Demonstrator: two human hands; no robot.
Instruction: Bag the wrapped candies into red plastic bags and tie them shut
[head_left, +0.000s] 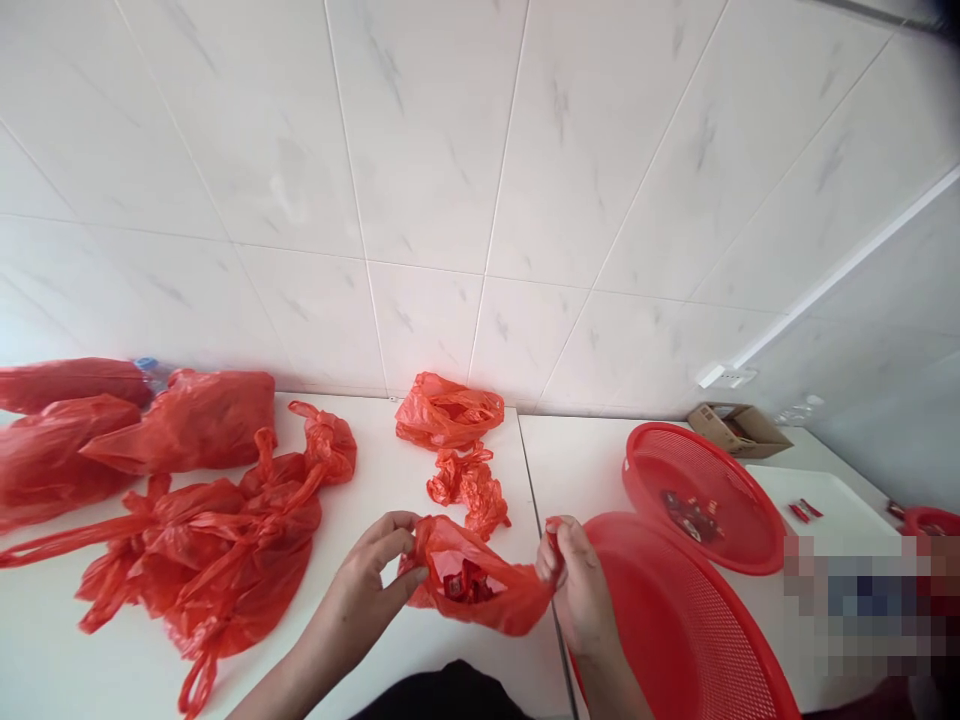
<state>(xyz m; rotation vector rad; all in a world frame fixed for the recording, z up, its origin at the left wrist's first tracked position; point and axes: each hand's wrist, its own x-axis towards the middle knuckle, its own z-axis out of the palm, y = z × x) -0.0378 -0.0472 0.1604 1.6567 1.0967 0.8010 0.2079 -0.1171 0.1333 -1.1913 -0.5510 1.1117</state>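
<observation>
Between my hands a red plastic bag [517, 602] is stretched with its mouth open toward me. Small dark red wrapped packets [468, 584] lie inside it. My left hand [382, 562] pinches the bag's left rim between thumb and fingers. At the other side, my right hand [576, 575] is closed around the bag's right edge, with a bit of red plastic poking out on top. Just beyond the held bag lie crumpled red bags [484, 500] on the white table [375, 450]. The large red basket [645, 610] is right beside my right hand.
Tied red bags [247, 540] heap up on the left, with fuller red bags [210, 420] behind. A second red basket [742, 500] holds several small packets. Farther right are a cardboard box [739, 430] and a white tray [832, 485]. A tiled wall [427, 200] rises behind the tables.
</observation>
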